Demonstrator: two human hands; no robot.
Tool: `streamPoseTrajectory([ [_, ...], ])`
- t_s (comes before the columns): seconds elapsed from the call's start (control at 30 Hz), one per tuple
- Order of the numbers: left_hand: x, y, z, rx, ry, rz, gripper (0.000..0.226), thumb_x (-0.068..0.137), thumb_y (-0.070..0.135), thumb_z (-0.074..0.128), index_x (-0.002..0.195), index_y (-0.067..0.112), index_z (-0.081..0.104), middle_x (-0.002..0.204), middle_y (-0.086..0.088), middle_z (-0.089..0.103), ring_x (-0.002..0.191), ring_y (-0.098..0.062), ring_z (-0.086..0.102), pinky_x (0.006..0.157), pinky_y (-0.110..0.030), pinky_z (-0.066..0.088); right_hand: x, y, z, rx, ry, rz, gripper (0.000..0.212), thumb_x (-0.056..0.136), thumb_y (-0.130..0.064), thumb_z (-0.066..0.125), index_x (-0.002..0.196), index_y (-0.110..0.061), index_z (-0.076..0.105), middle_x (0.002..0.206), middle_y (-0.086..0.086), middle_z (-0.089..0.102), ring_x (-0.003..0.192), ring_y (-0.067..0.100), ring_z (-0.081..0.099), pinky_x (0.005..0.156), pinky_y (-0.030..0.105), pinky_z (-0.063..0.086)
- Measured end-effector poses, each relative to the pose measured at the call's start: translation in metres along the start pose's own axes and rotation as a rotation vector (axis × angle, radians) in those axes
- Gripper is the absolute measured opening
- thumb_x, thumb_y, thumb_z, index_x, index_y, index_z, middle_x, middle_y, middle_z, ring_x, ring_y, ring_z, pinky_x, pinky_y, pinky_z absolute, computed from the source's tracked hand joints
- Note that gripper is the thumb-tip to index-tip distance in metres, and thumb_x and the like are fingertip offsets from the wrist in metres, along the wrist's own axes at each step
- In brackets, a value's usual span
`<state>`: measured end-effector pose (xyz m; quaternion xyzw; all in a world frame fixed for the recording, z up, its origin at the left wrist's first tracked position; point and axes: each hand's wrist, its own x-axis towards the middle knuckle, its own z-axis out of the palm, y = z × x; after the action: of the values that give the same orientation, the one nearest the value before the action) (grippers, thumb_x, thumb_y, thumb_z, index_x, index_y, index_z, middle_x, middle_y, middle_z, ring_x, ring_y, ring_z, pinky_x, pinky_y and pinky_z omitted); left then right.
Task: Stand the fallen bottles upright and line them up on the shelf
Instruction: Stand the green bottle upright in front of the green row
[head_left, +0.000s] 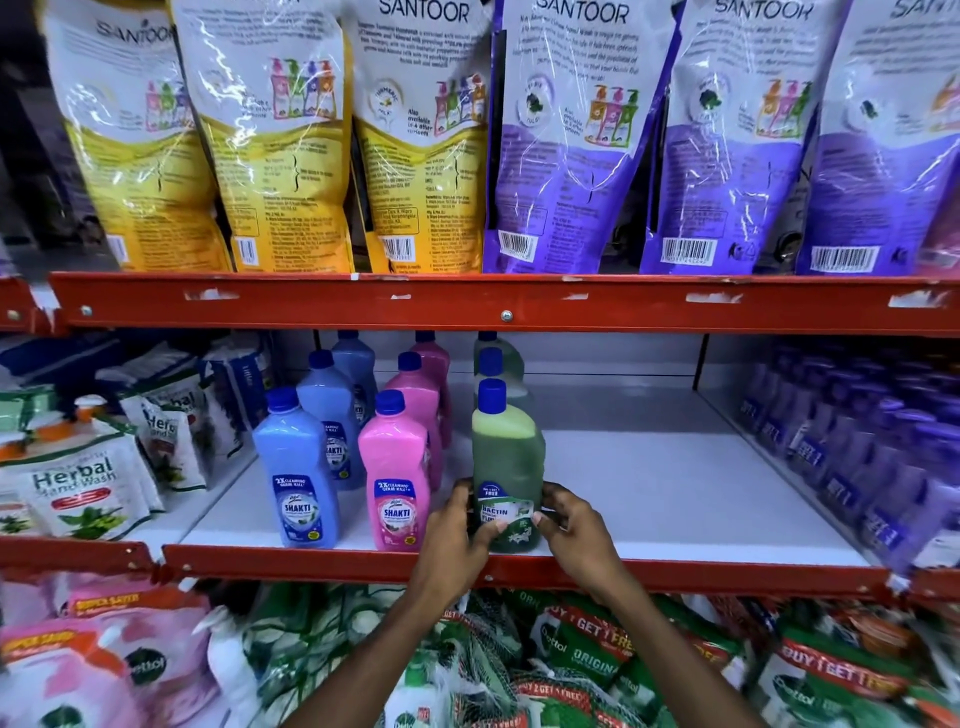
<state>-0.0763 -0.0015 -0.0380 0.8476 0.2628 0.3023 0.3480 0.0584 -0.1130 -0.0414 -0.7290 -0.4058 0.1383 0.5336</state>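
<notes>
A green bottle (506, 457) with a blue cap stands upright at the front of the white shelf (675, 499). My left hand (457, 535) grips its lower left side and my right hand (571, 525) grips its lower right side, thumbs on the label. Two more green bottles (498, 371) stand in a row behind it. To the left, a row of pink bottles (395, 467) and a row of blue bottles (298, 467) stand upright, all with blue caps. No bottle in view lies on its side.
Purple bottles (852, 447) fill the shelf's right end. Herbal handwash pouches (78, 488) crowd the left. Santoor refill pouches (426, 135) hang over the red shelf beam (504, 304) above. Dettol packs (571, 654) sit on the level below. Bare shelf lies right of the green row.
</notes>
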Motion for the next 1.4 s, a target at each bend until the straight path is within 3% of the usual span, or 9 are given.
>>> streamPoseTrajectory([
  [0.27, -0.005, -0.005, 0.000, -0.011, 0.007, 0.038, 0.044, 0.092, 0.031, 0.065, 0.130, 0.018, 0.048, 0.105, 0.012, 0.063, 0.090, -0.004, 0.061, 0.065, 0.007, 0.040, -0.007, -0.002, 0.003, -0.036, 0.013, 0.007, 0.036, 0.094, -0.008, 0.055, 0.128, -0.018, 0.058, 0.111, -0.006, 0.068, 0.099, 0.004, 0.064, 0.071, 0.004, 0.049],
  [0.47, -0.004, -0.011, 0.001, -0.025, 0.002, 0.046, 0.048, 0.090, 0.036, 0.067, 0.130, 0.019, 0.049, 0.112, 0.006, 0.071, 0.097, -0.008, 0.069, 0.086, -0.023, 0.057, -0.010, -0.004, 0.002, -0.050, 0.014, 0.012, 0.036, 0.094, -0.007, 0.056, 0.128, -0.017, 0.057, 0.110, -0.005, 0.068, 0.093, -0.004, 0.062, 0.069, 0.001, 0.047],
  [0.63, -0.010, -0.010, -0.004, -0.030, -0.010, 0.074, 0.049, 0.090, 0.036, 0.066, 0.134, 0.022, 0.049, 0.114, 0.010, 0.069, 0.099, -0.002, 0.068, 0.081, 0.002, 0.044, -0.015, -0.004, 0.002, -0.030, 0.016, 0.011, 0.038, 0.092, -0.010, 0.058, 0.127, -0.024, 0.056, 0.113, -0.009, 0.068, 0.105, 0.005, 0.066, 0.076, 0.008, 0.052],
  [0.77, -0.045, -0.018, -0.016, 0.001, 0.271, 0.120, 0.042, 0.092, 0.032, 0.064, 0.132, 0.022, 0.056, 0.130, 0.012, 0.056, 0.115, -0.006, 0.057, 0.104, -0.028, 0.049, -0.027, -0.005, 0.015, -0.057, 0.088, -0.016, 0.072, 0.086, -0.017, 0.066, 0.148, -0.025, 0.029, 0.141, -0.012, 0.050, 0.124, 0.008, 0.053, 0.101, 0.024, 0.049],
  [0.83, -0.058, -0.022, -0.029, -0.010, 0.482, 0.151, 0.035, 0.088, 0.022, 0.068, 0.121, 0.016, 0.060, 0.127, -0.001, 0.059, 0.110, -0.005, 0.055, 0.101, -0.018, 0.049, -0.030, -0.012, 0.030, -0.063, 0.150, -0.010, 0.093, 0.080, -0.021, 0.075, 0.152, -0.024, 0.016, 0.139, -0.012, 0.046, 0.122, 0.007, 0.052, 0.095, 0.014, 0.048],
  [0.9, -0.055, -0.025, -0.043, -0.035, 0.562, 0.076, 0.050, 0.085, 0.019, 0.073, 0.129, 0.013, 0.051, 0.134, -0.012, 0.051, 0.117, -0.004, 0.047, 0.101, -0.004, 0.037, -0.027, -0.015, 0.049, -0.089, 0.240, -0.016, 0.106, 0.069, -0.036, 0.081, 0.150, -0.027, 0.014, 0.143, -0.005, 0.049, 0.123, 0.014, 0.056, 0.098, 0.030, 0.054],
  [1.03, -0.033, -0.039, -0.050, -0.002, 0.436, -0.119, 0.096, 0.077, 0.041, 0.079, 0.149, 0.020, 0.021, 0.153, -0.013, 0.034, 0.138, -0.027, 0.042, 0.111, -0.042, 0.044, -0.019, -0.028, 0.076, -0.124, 0.411, 0.031, 0.120, 0.058, -0.045, 0.086, 0.149, -0.025, 0.011, 0.142, 0.008, 0.045, 0.126, 0.025, 0.054, 0.096, 0.044, 0.056],
  [1.2, -0.022, -0.049, -0.045, -0.047, 0.406, -0.165, 0.100, 0.066, 0.041, 0.087, 0.145, 0.015, 0.031, 0.131, -0.011, 0.057, 0.110, -0.022, 0.065, 0.089, -0.037, 0.061, -0.015, -0.031, 0.083, -0.179, 0.494, 0.041, 0.115, 0.057, -0.045, 0.086, 0.146, -0.021, 0.017, 0.132, 0.007, 0.054, 0.109, 0.026, 0.063, 0.079, 0.044, 0.061],
  [1.4, -0.020, -0.053, -0.044, -0.061, 0.408, -0.140, 0.099, 0.065, 0.036, 0.089, 0.144, 0.013, 0.034, 0.127, -0.010, 0.060, 0.102, -0.016, 0.064, 0.085, -0.029, 0.060, -0.013, -0.028, 0.086, -0.199, 0.512, 0.048, 0.108, 0.057, -0.044, 0.083, 0.142, -0.020, 0.022, 0.122, 0.006, 0.057, 0.095, 0.024, 0.066, 0.072, 0.042, 0.062],
])
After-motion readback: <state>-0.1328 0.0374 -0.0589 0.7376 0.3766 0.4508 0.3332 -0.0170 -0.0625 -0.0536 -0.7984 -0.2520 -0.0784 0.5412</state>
